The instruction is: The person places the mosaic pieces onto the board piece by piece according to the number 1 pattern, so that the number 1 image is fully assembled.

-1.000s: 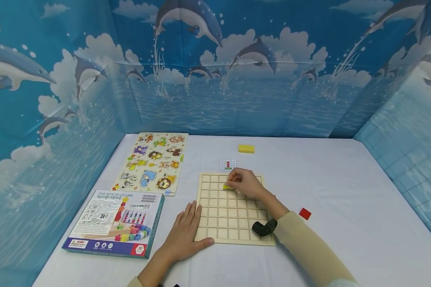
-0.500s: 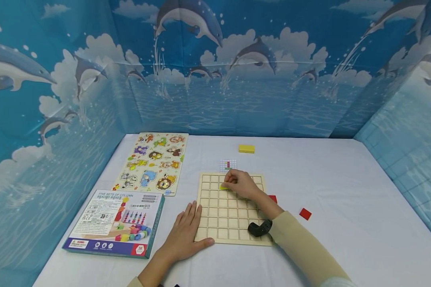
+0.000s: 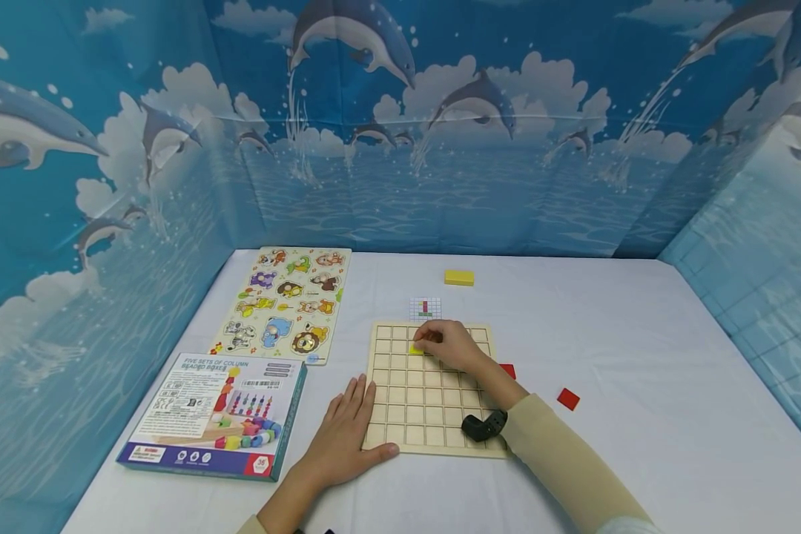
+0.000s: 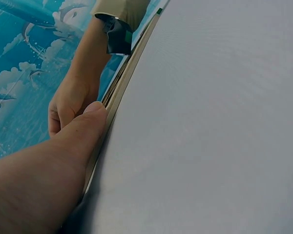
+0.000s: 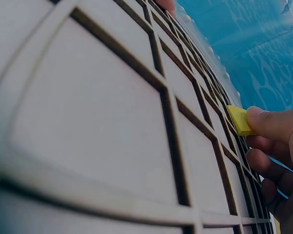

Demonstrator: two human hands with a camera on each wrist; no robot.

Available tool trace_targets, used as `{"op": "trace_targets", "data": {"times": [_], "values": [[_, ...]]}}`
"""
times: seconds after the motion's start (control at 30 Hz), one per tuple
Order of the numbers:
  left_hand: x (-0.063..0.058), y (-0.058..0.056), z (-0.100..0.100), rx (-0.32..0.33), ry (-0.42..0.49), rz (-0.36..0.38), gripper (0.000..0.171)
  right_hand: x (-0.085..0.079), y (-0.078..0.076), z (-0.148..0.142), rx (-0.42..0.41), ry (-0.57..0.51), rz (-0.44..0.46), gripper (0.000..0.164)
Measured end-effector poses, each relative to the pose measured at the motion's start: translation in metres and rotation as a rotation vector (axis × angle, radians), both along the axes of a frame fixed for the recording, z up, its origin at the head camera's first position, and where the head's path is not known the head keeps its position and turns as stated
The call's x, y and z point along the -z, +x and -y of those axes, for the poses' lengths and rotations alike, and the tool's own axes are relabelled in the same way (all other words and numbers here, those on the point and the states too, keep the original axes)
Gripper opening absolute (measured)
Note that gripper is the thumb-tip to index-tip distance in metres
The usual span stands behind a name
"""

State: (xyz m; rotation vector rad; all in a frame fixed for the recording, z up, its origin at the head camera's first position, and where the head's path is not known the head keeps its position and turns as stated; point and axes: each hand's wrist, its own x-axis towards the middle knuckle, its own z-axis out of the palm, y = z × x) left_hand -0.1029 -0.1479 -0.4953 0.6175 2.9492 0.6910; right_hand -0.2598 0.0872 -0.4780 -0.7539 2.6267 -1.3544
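Note:
A wooden board (image 3: 396,397) with a grid of square recesses lies in front of me. Over its far rows my right hand (image 3: 450,347) pinches a small yellow square tile (image 3: 416,350) between thumb and fingers. In the right wrist view the tile (image 5: 240,120) is tilted, its lower edge right at the grid. My left hand (image 3: 343,434) rests with fingers extended along the board's left side, thumb at the near left corner. The left wrist view has that thumb (image 4: 83,131) against the board's edge. A small printed grid card (image 3: 417,308) with a coloured pattern lies just beyond the board.
One red tile (image 3: 568,399) lies right of the board, and another red piece (image 3: 508,370) shows at its right edge, partly behind the forearm. A yellow block (image 3: 459,277) sits farther back. On the left are an animal puzzle board (image 3: 283,308) and a bead-toy box (image 3: 207,419).
My right hand has shifted slightly left with the yellow tile, then stayed nearly still. The red piece at the board's right edge has come into clearer view. My left hand has not moved.

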Motion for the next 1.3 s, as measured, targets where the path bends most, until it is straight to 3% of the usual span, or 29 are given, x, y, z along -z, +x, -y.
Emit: {"op": "trace_targets", "data": {"times": [0.6, 1.3], "values": [[-0.0013, 0.0001, -0.0001, 0.005, 0.001, -0.006, 0.101, 0.0041, -0.0025, 0.0013, 0.006, 0.046, -0.063, 0.004], [0.0002, -0.0004, -0.0001, 0.003, -0.004, -0.003, 0.103, 0.0030, 0.0008, 0.0008, 0.013, 0.046, -0.056, 0.006]]}}
